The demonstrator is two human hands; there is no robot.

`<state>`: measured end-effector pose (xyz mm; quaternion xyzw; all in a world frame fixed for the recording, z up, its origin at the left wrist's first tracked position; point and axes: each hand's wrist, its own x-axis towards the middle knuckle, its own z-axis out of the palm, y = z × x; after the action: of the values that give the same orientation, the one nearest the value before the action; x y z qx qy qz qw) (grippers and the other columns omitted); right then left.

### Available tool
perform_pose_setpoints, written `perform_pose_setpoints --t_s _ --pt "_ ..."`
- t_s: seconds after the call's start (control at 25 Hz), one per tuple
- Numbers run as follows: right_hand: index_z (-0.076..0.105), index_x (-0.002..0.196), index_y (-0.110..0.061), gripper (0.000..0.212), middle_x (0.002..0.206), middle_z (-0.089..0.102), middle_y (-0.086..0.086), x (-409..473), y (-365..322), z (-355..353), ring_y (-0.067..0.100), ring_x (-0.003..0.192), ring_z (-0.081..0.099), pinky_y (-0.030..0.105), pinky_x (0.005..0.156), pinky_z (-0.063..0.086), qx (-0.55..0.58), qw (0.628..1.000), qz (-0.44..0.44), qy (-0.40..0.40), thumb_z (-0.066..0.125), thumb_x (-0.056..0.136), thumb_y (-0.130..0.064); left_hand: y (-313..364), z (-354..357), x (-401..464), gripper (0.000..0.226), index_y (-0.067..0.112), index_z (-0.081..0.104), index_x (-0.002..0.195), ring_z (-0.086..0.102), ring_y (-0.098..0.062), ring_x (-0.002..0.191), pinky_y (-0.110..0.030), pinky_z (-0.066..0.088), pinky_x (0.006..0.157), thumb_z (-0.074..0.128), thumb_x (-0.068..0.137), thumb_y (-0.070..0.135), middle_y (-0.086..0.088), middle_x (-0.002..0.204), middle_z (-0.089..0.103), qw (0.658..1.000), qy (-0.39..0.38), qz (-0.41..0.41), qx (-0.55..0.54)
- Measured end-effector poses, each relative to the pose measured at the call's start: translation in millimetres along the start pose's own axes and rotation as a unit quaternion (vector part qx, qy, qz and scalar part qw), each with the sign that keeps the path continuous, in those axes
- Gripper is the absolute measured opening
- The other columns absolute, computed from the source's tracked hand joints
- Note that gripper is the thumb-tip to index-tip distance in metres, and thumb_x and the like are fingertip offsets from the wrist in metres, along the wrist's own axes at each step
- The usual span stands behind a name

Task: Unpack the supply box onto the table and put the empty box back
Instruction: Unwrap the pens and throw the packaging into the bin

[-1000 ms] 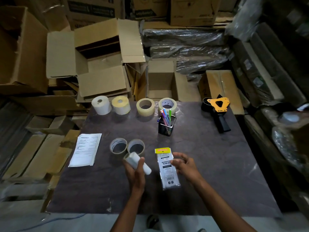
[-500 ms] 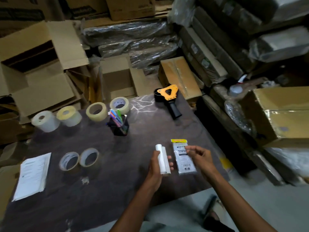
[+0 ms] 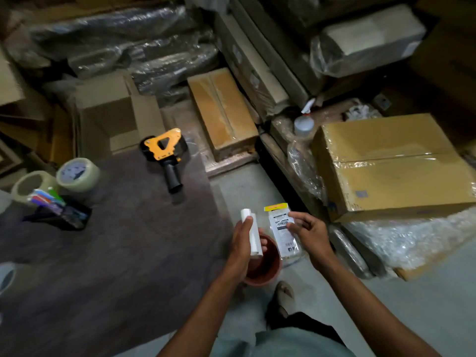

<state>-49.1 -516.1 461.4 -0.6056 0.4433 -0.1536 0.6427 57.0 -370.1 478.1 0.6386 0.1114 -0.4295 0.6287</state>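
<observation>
Head view looked down past the right edge of the dark table (image 3: 123, 266) to the grey floor, where both hands hung over a terracotta pot (image 3: 265, 269) standing beside the table's near right corner. Left hand (image 3: 243, 243) gripped a small white roll (image 3: 251, 233), fingers curled round it and its top end poking up above the thumb. Right hand (image 3: 309, 233) pinched a flat clear packet with a yellow header (image 3: 282, 230), thumb and fingertips on its right edge, the packet hanging upright just right of the roll and apart from it. On the table lay a yellow and black tape dispenser (image 3: 164, 153) at the far side, two rolls of clear tape (image 3: 77, 173) far left, and a black pen holder with coloured markers (image 3: 61, 212) in front of them. Which of the cardboard boxes around was the supply box could not be told. Both items seemed bound for the table, so the step would go best by swinging the hands back left over the tabletop, laying the packet flat on bare surface near the other supplies, and standing or laying the roll where it could not roll off the near edge; dropping either over the pot was the risk to avoid
</observation>
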Motion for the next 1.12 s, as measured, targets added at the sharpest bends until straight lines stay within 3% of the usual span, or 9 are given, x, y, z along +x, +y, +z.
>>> perform_pose_setpoints --t_s 0.08,0.16,0.24,0.32,0.44,0.56,0.76,0.92,1.12 --pt "0.075 0.098 -0.022 0.024 0.098 0.076 0.004 24.7 17.5 -27.2 0.021 0.088 0.073 0.037 0.079 0.059 -0.033 0.999 0.022 0.006 0.073 0.079 -0.007 -13.4 38.1 12.3 0.032 0.008 0.055 0.111 0.059 -0.016 0.047 -0.025 0.050 0.042 0.053 0.097 0.037 -0.013 0.080 0.064 1.000 0.015 -0.008 0.019" --pt "0.075 0.093 -0.021 0.023 0.098 0.076 0.008 46.2 42.9 -43.6 0.021 0.082 0.072 0.036 0.076 0.058 -0.046 0.997 0.060 0.016 0.070 0.080 -0.002 -42.0 61.4 38.3 0.027 0.012 0.055 0.106 0.061 -0.015 0.052 -0.027 0.054 0.048 0.058 0.094 0.036 -0.008 0.080 0.065 0.998 0.051 -0.010 0.027" --pt "0.074 0.088 -0.019 0.027 0.094 0.075 0.009 63.8 77.4 -44.8 0.019 0.076 0.069 0.033 0.075 0.056 -0.065 0.994 0.090 0.015 0.068 0.080 0.005 -90.2 64.8 84.7 0.051 0.019 0.059 0.112 0.070 -0.024 0.083 -0.041 0.059 0.079 0.067 0.076 0.055 -0.007 0.100 0.070 0.991 0.106 -0.033 0.068" --pt "0.074 0.082 -0.023 0.026 0.088 0.076 0.003 85.9 120.3 -37.8 0.021 0.079 0.070 0.035 0.080 0.057 -0.088 0.989 0.118 0.007 0.069 0.077 0.002 -170.0 50.3 155.2 0.068 0.025 0.059 0.120 0.064 -0.030 0.108 -0.051 0.050 0.098 0.074 0.061 0.055 -0.007 0.118 0.067 0.982 0.151 -0.065 0.095" --pt "0.074 0.083 -0.022 0.029 0.090 0.075 0.003 115.8 178.3 -23.8 0.019 0.083 0.069 0.020 0.075 0.055 -0.115 0.982 0.152 -0.001 0.067 0.076 0.005 -189.9 49.3 173.9 0.062 0.019 0.056 0.122 0.062 -0.032 0.105 -0.052 0.049 0.098 0.077 0.064 0.030 -0.018 0.122 0.062 0.970 0.193 -0.134 0.065" --pt "0.075 0.094 -0.011 0.028 0.098 0.074 0.005 149.8 241.9 -7.5 0.015 0.087 0.068 0.003 0.066 0.047 -0.140 0.973 0.185 -0.008 0.059 0.079 0.007 -204.8 46.5 203.9 0.059 0.012 0.048 0.133 0.058 -0.036 0.112 -0.049 0.049 0.100 0.074 0.080 0.013 -0.015 0.123 0.058 0.958 0.229 -0.162 0.065" --pt "0.076 0.099 -0.014 0.037 0.104 0.075 0.006 192.1 336.6 29.5 0.022 0.098 0.069 0.035 0.092 0.056 -0.176 0.961 0.208 -0.041 0.053 0.079 0.007 -262.5 26.8 284.6 0.065 0.021 0.045 0.134 0.060 -0.033 0.108 -0.051 0.051 0.097 0.075 0.076 0.023 -0.009 0.121 0.059 0.953 0.227 -0.169 0.107" --pt "0.073 0.107 -0.011 0.036 0.114 0.071 0.007 219.4 393.1 58.3 0.023 0.107 0.065 0.026 0.092 0.050 -0.210 0.953 0.208 -0.067 0.054 0.081 0.007 -330.2 -5.6 361.6 0.082 0.030 0.046 0.127 0.063 -0.033 0.103 -0.051 0.053 0.093 0.073 0.052 0.044 -0.008 0.120 0.063 0.935 0.234 -0.185 0.191" --pt "0.069 0.114 -0.007 0.039 0.117 0.068 0.008 235.9 453.0 77.1 0.025 0.111 0.062 0.023 0.091 0.046 -0.213 0.948 0.207 -0.118 0.051 0.083 0.009 -358.5 -21.8 392.6 0.076 0.021 0.040 0.140 0.058 -0.036 0.116 -0.049 0.047 0.102 0.078 0.074 0.019 -0.014 0.132 0.058 0.928 0.242 -0.179 0.218"
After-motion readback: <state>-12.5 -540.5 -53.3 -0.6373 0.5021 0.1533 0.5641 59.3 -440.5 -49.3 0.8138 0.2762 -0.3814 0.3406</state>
